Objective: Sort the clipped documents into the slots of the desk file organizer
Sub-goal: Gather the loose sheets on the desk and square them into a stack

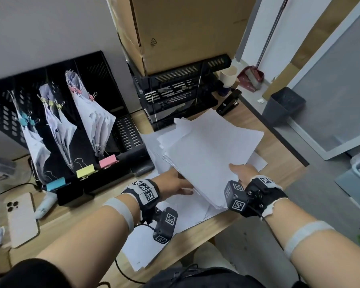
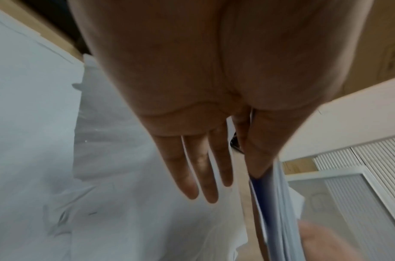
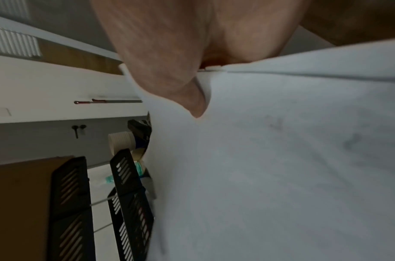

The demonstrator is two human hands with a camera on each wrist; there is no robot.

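The black mesh file organizer stands at the back left of the desk. Its slots carry blue, yellow and pink clip labels and hold clipped documents. Both hands hold a thick stack of white paper tilted above the desk, right of the organizer. My left hand reaches under its left edge with straight fingers; the stack shows edge-on beside them. My right hand pinches the near edge, its thumb on top of the stack. No clip shows on it.
Loose white sheets lie on the desk under the hands. Stacked black trays bearing a cardboard box stand behind the stack. A stapler and cup sit at the back right, a phone at front left. A bin stands on the floor.
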